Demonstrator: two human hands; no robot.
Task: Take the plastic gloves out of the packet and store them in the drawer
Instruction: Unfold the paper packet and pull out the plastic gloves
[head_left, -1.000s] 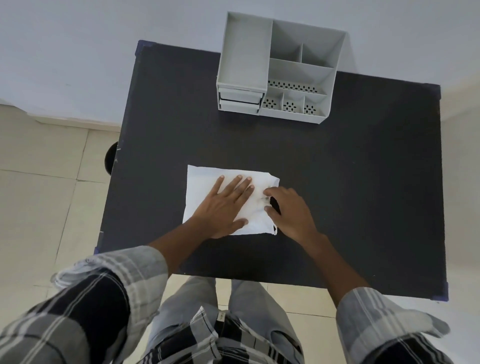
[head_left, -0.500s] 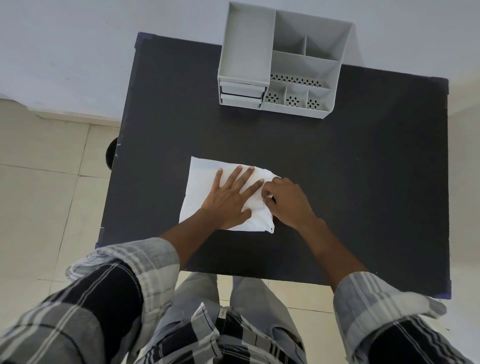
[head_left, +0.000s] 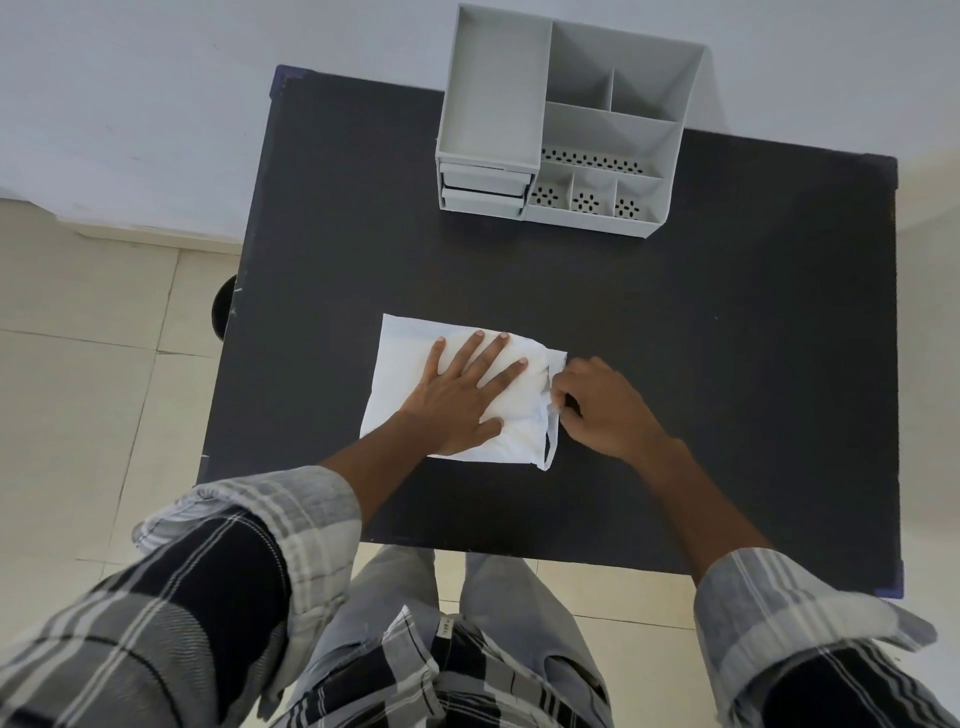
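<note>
A white packet (head_left: 402, 364) of plastic gloves lies flat in the middle of the black table (head_left: 727, 364). My left hand (head_left: 460, 397) presses down on it, palm flat and fingers spread. At the packet's right edge my right hand (head_left: 597, 405) pinches a thin strip of white plastic (head_left: 553, 410) that stands slightly out from the packet. At the table's far edge is a grey desk organiser (head_left: 566, 124); its two small drawers (head_left: 485, 192) at the front left are closed.
The organiser has several open compartments on its right side. The table stands against a pale wall, with tiled floor to the left and near side. My checked sleeves and legs fill the bottom of the view.
My right hand has moved a little to the right at the packet's edge, drawing out the plastic there. My left hand stays pressed on the packet.
</note>
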